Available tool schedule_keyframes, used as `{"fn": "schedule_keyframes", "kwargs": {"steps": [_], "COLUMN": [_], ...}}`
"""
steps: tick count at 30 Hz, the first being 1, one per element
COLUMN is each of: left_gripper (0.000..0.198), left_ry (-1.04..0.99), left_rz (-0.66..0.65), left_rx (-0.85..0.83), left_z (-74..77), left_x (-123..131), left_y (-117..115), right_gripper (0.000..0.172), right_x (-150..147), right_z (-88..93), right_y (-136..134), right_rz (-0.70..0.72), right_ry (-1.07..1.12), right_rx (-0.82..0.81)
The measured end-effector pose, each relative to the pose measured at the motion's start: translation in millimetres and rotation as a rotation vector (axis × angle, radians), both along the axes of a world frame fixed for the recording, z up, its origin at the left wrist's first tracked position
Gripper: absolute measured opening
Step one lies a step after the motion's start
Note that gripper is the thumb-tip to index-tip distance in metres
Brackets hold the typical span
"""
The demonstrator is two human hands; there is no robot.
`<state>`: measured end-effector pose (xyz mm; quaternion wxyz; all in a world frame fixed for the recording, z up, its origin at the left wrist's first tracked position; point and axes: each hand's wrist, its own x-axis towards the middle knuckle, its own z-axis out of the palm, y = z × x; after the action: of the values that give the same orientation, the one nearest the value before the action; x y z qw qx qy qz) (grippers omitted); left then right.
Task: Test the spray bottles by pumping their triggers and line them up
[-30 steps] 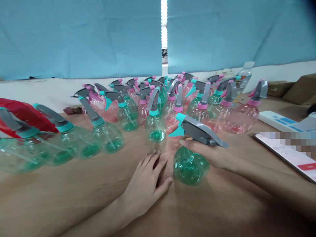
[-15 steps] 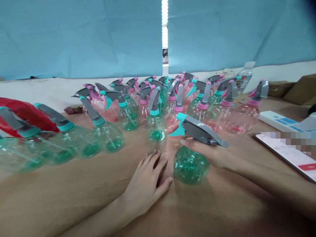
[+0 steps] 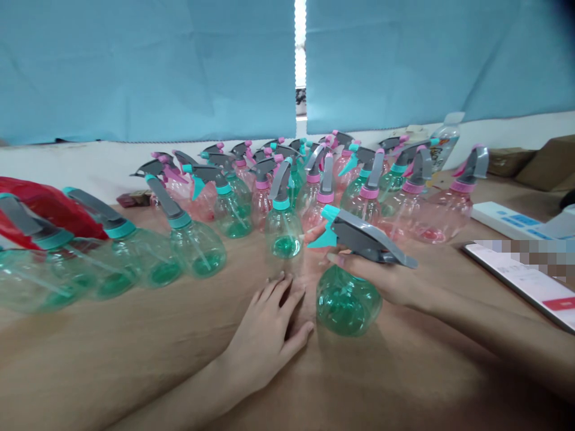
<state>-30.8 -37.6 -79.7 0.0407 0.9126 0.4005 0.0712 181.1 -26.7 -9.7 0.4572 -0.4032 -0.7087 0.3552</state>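
My right hand point(image 3: 381, 275) is wrapped round the neck of a green spray bottle point(image 3: 348, 302) just under its grey and turquoise trigger head. The bottle tilts slightly, its head angled down to the right; some of my fingers are hidden behind it. Beside it, my left hand point(image 3: 272, 326) rests flat on the wooden table point(image 3: 179, 353) with its fingers apart, holding nothing. Just beyond my hands stands another green spray bottle point(image 3: 284, 230). A row of green spray bottles point(image 3: 197, 245) is on the left.
Several pink spray bottles point(image 3: 438, 215) and green ones crowd the back of the table. On the right lie a phone point(image 3: 516, 281) and a white box point(image 3: 507, 218). A labelled clear bottle point(image 3: 444, 143), cardboard boxes point(image 3: 548, 164) and a red plastic bag point(image 3: 58, 209) are further off.
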Motion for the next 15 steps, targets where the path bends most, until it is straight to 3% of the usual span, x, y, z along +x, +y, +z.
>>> {"fn": "schedule_keyframes", "kwargs": {"steps": [9, 15], "left_gripper": [0.052, 0.052], "left_ry": [-0.005, 0.007], "left_rz": [0.002, 0.013], "left_rx": [-0.010, -0.027], "left_z": [0.1, 1.8], "left_x": [-0.1, 0.7], "left_y": [-0.8, -0.4], "right_gripper": [0.015, 0.011], "right_x": [2.8, 3.7], "right_z": [-2.4, -3.7], "right_y": [-0.2, 2.3], "right_rz": [0.020, 0.060], "right_ry": [-0.010, -0.043], "right_rx": [-0.013, -0.042]}}
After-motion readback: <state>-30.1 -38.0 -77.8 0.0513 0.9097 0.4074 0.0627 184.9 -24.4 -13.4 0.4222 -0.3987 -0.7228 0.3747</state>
